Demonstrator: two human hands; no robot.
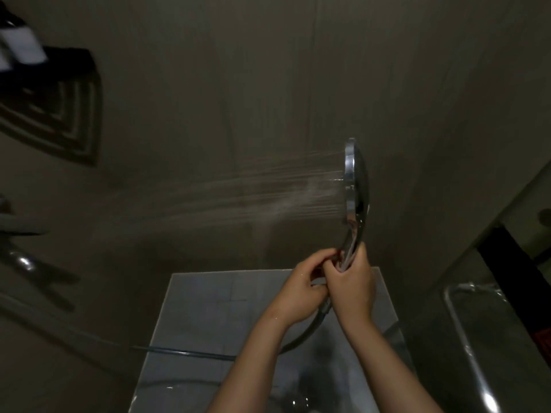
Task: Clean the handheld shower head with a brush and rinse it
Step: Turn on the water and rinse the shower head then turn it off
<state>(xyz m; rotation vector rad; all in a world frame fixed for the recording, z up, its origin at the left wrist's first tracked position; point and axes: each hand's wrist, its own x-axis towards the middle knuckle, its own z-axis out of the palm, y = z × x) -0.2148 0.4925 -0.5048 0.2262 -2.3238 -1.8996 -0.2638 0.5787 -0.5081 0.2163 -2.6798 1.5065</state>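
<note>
A chrome handheld shower head (pixel 356 180) stands upright, its face turned left, and water sprays from it leftward in fine streams. My right hand (pixel 353 286) grips its handle from the right. My left hand (pixel 301 289) is closed on the lower handle beside it, fingers touching the right hand's fingers. The metal hose (pixel 307 332) curves down from the handle and runs left. No brush is visible.
A white sink (pixel 185 308) lies below my hands. A dark corner shelf (pixel 59 114) hangs on the wall at upper left. Chrome tap parts (pixel 24 263) show at left. A chrome rail (pixel 465 338) and a dark fixture stand at right.
</note>
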